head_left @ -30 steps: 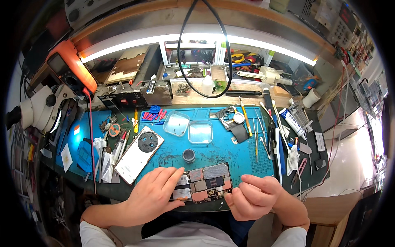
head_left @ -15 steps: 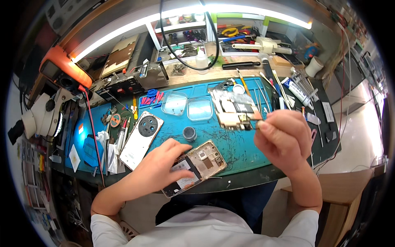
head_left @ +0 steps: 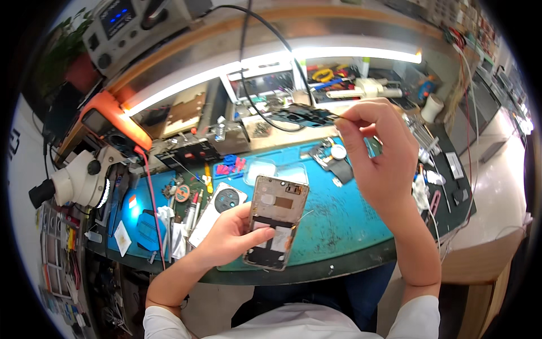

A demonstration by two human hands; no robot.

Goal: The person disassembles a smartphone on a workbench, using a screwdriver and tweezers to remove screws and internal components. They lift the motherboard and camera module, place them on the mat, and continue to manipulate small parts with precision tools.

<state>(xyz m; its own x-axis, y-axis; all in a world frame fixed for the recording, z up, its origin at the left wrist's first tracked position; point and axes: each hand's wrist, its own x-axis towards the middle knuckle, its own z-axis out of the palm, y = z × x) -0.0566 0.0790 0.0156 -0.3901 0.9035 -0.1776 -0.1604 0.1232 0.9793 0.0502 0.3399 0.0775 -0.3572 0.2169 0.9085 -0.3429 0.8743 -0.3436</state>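
A blue mat [head_left: 339, 217] covers much of a dark bench [head_left: 361, 253], under a bright tube light [head_left: 367, 55]; a white microscope [head_left: 79, 181] and an orange meter [head_left: 116, 129] stand at the left. The left hand [head_left: 230, 234] is partly closed around an opened phone body [head_left: 280, 206], thumb across its inner face and fingers behind. The right hand [head_left: 383, 148] pinches the end of a thin circuit board [head_left: 304, 115] between thumb and forefinger. That board is up in the air, left of the right fingertips, above and well apart from the phone body, which is tilted up near the mat's front edge. A pale back cover [head_left: 209, 219] lies just beyond the left hand.
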